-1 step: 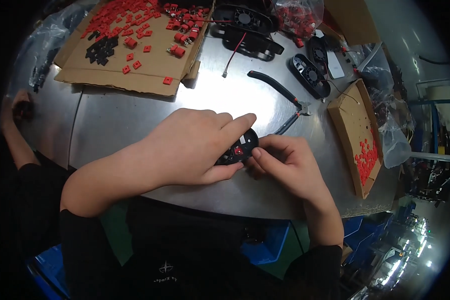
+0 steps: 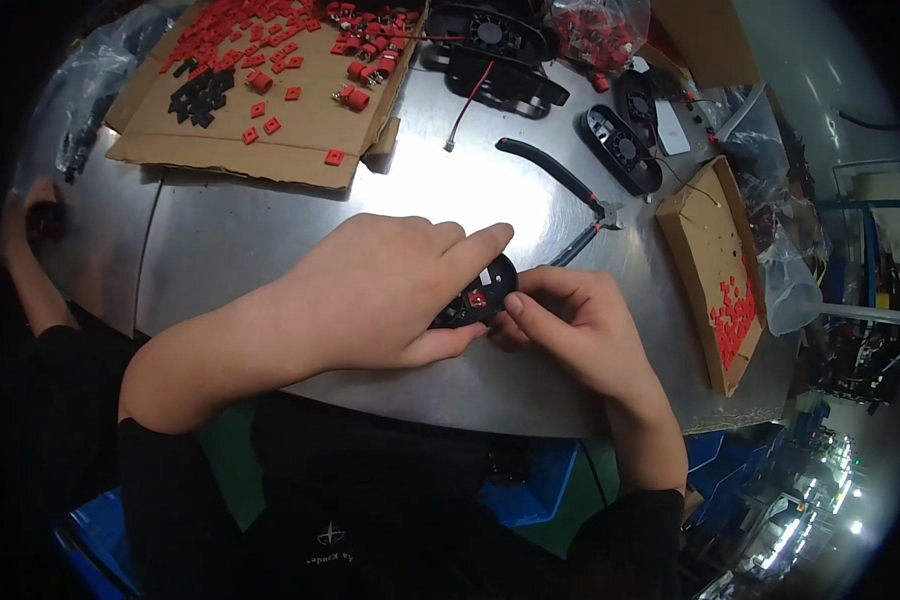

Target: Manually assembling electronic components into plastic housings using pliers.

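Above the near part of the metal bench, my left hand is wrapped over a small black plastic housing, its thumb along the near edge and a finger stretched across the far side. A red square part sits inside the housing. My right hand is closed at the housing's right end, thumb and fingers pinching its rim; whether these fingers also hold something small is hidden. The left half of the housing is covered by my left hand. Just beyond my hands lie cutting pliers with black handles, jaws pointing right.
A cardboard sheet bears red and black pieces at the far left. Black fan housings with wires lie at the back. A cardboard tray with red pieces stands right. Another person's hand is at the left edge.
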Demonstrator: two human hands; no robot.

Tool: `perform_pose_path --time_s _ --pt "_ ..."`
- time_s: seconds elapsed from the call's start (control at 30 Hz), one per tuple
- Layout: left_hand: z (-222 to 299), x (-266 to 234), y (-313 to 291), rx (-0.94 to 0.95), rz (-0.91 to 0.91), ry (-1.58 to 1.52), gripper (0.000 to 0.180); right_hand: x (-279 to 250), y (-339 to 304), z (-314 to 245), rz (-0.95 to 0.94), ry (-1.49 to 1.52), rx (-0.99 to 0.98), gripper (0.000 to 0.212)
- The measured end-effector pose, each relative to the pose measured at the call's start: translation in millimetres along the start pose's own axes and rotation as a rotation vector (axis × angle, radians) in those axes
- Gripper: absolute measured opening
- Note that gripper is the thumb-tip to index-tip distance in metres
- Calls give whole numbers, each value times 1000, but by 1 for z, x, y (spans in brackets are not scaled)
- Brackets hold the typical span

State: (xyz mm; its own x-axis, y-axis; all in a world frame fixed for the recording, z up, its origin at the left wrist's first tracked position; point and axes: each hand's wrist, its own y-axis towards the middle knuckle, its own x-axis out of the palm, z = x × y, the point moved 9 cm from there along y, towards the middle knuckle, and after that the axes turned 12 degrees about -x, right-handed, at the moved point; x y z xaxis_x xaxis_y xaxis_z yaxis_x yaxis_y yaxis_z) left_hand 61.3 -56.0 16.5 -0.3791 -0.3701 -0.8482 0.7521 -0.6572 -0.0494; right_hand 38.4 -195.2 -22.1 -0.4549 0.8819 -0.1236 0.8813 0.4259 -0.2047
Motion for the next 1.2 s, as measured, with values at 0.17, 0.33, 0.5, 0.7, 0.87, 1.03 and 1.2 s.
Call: perform_pose_path --time_s 0.17,0.33,0.5,0.7,0.87,1.03,1.2 --pt "1 -2 -2 34 43 25 70 0 1 1 64 214 97 30" --pt "4 -1 -4 49 58 39 69 -16 -1 -10 -82 -180 19 39" --pt "6 2 -2 61 63 60 68 -18 3 -53 -4 -878 -399 41" --pt "3 2 -4 74 81 30 74 -15 17 -40 -56 -737 -603 27" --pt "1 6 -4 58 38 26 78 -5 18 -29 -113 -834 -615 25" --pt "2 3 -6 71 42 19 74 -4 22 -26 -117 -866 -545 39" --pt "2 5 -6 48 21 -9 79 -5 23 -30 -52 -920 -583 33"
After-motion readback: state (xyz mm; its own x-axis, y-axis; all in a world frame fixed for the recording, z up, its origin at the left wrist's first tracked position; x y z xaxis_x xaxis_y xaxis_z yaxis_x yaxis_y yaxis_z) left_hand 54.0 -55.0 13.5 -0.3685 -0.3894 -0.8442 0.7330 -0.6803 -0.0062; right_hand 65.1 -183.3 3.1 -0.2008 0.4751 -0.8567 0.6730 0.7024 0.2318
